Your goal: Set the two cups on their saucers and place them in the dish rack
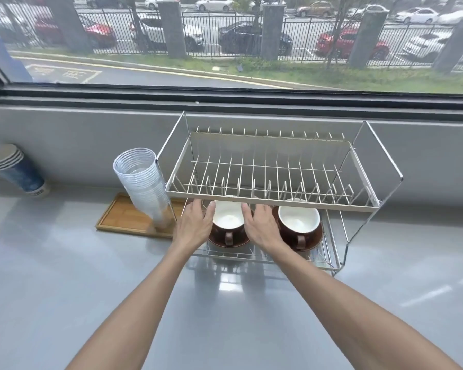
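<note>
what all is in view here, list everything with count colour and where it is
dish rack: 1, silver wire, two tiers, on the grey counter below the window
cups: 2, brown outside and white inside, on the rack's lower tier, each on a saucer
saucers: 2, brown, lower tier, side by side
clear plastic cups: 1 leaning stack, on the wooden tray
wooden tray: 1, light brown, left of the rack
paper cups: 1 stack, blue and white, far left, tilted
left hand: left of the left cup, fingers spread
right hand: between the two cups, fingers spread
</note>
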A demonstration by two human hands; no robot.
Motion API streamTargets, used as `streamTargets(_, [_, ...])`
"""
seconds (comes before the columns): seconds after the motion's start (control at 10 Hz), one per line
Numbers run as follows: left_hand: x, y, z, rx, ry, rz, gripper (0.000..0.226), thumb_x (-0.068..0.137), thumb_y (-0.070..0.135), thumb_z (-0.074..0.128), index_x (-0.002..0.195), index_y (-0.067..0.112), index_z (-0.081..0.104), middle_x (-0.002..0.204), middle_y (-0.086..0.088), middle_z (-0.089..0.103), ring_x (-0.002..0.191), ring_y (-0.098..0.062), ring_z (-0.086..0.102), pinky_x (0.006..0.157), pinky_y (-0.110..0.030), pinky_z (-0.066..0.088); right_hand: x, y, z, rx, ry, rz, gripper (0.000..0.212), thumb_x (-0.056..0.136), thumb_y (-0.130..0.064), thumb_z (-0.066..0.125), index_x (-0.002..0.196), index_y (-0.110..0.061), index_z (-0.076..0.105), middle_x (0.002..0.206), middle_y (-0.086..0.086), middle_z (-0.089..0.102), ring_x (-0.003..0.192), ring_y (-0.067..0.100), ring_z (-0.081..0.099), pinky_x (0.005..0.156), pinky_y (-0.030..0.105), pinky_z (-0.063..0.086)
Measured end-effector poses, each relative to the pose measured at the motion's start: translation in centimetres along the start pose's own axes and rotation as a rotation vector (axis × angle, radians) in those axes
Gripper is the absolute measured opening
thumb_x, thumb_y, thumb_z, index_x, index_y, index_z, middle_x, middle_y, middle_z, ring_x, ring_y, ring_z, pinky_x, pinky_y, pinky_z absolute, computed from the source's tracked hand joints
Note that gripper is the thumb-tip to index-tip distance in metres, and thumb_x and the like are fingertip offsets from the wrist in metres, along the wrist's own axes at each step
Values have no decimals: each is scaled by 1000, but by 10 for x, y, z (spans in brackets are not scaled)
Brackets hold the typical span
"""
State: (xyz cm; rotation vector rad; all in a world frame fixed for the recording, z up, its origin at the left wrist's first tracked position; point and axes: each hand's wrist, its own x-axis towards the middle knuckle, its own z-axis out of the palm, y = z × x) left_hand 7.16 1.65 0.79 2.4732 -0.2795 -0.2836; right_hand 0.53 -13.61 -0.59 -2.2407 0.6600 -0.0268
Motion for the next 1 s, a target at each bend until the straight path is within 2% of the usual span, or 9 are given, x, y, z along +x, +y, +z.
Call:
streamTargets(0.1, [5,-5,11,-74,-23,-75,58,101,52,30,144,16,43,145,-14,54,132,-34,49,104,-45,38,4,0,7,105,-1,60,54,104,-43,31,136,-3,46,144,23,45,137,35,37,112,46,29])
streamTargets(0.2, [6,-5,17,-59,-65,-74,51,104,43,33,148,18,43,149,-11,51,134,-33,48,106,-40,36,10,4,11,130,-16,68,47,105,-36,32,136,-4,47,145,22,46,138,35,36,112,46,30])
streamTargets(0.3, [5,-3,19,-48,-67,-69,45,104,33,37,145,18,46,143,-12,56,129,-34,52,101,-37,39,15,9,15,151,-28,85,41,103,-29,34,136,-9,49,140,20,52,131,36,44,107,45,37])
streamTargets(0.4, [8,-3,20,-44,-55,-74,44,103,31,40,144,18,48,141,-12,59,128,-34,53,100,-37,40,16,13,15,159,-35,94,44,102,-26,35,142,-11,47,142,18,53,132,36,46,108,44,36])
streamTargets(0.5, [8,-3,23,-76,-41,-91,41,102,31,42,140,19,53,135,-12,63,124,-34,55,92,-35,40,14,14,12,131,-63,104,49,103,-27,33,149,-11,40,148,16,48,137,35,41,113,45,32])
streamTargets(0.7, [6,0,26,-93,-45,-94,42,102,33,42,141,19,53,135,-10,63,124,-33,55,99,-37,41,13,19,12,132,-45,93,49,103,-29,32,148,-11,41,146,15,51,135,34,43,112,45,34])
streamTargets(0.9, [0,3,17,-79,-156,-80,46,103,38,39,144,19,47,139,-10,58,127,-31,52,103,-38,41,4,16,5,141,-78,105,50,103,-33,33,148,-11,41,146,15,50,135,34,44,112,48,35])
streamTargets(1.0, [-3,5,8,23,-219,-90,48,102,41,39,144,18,45,142,-10,56,130,-32,51,102,-39,40,-2,14,-3,122,-113,132,49,103,-35,35,143,-9,45,144,16,52,132,35,48,109,48,38])
